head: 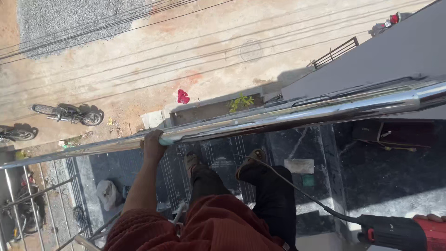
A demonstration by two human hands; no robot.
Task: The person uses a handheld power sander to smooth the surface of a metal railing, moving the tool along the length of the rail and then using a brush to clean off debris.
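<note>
My left hand point(153, 143) is wrapped around a shiny steel handrail point(297, 114) that runs across the view from lower left to upper right. At the bottom right edge only the fingertips of my right hand point(431, 217) show, resting on top of a red and black power tool point(395, 232). The tool's black cable point(297, 186) trails up and left past my dark trousers toward my sandalled feet point(251, 160). Both feet stand on a black polished stone ledge point(371, 172) beyond the rail. My sleeves and chest are rust-red knit.
Far below lies a sandy street with parked motorcycles point(69, 114), a gravel pile point(69, 18) and overhead wires. A white bag point(108, 194) sits on the ledge at left. Steel balusters point(28, 195) stand at the lower left; a small plant point(240, 102) grows below.
</note>
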